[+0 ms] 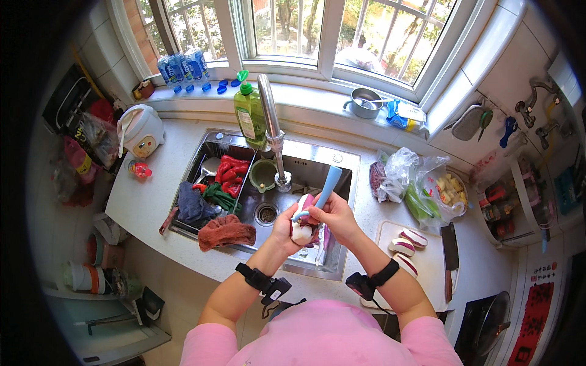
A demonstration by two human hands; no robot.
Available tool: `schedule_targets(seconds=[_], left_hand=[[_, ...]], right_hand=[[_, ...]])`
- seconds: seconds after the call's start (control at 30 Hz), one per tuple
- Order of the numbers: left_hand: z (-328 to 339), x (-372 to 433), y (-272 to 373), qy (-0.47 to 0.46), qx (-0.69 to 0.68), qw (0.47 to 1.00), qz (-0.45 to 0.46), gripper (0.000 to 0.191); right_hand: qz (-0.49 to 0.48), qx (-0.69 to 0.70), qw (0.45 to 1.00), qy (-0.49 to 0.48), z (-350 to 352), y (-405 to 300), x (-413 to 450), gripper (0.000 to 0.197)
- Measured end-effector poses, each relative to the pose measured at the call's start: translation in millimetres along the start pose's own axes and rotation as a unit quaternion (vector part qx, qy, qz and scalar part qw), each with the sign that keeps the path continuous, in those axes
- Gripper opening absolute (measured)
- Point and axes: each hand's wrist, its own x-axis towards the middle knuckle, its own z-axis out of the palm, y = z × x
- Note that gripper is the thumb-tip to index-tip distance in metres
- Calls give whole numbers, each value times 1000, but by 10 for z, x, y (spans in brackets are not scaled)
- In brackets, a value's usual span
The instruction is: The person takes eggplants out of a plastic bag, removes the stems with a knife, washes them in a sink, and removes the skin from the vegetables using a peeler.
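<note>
Over the stainless steel sink point(297, 267) my left hand point(284, 231) holds a partly peeled, purple-skinned vegetable point(302, 234), its flesh white where the skin is off. A light-blue-handled peeler point(328, 185) is gripped in my right hand point(338, 218), its head against the vegetable. Purple peel strips point(323, 244) lie in the sink below. To the right, several partly peeled pieces point(403, 247) with white and purple sides rest on a white cutting board point(382, 238). A cleaver point(450, 247) lies along the board's right edge.
A tall faucet point(271, 119) rises behind the sink. Red peppers point(232, 171) and cloths point(194, 201) are in a rack at left; a brown cloth point(226, 232) hangs over the front edge. A green soap bottle point(249, 112) stands behind. Plastic bags point(403, 171) of produce are at right.
</note>
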Motion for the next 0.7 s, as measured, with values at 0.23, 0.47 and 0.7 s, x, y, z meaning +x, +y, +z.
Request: schedule_targets(seconds=[0.23, 0.47, 0.7], left_hand=[[-30, -7, -41, -41, 9, 999, -16, 40], [-18, -103, -48, -104, 2, 989, -103, 46], [-116, -42, 70, -75, -3, 997, -2, 36]], right_hand=[[29, -15, 999, -7, 11, -22, -27, 19], [10, -121, 976, 182, -876, 371, 334, 16], [-48, -65, 976, 204, -575, 216, 234, 17]])
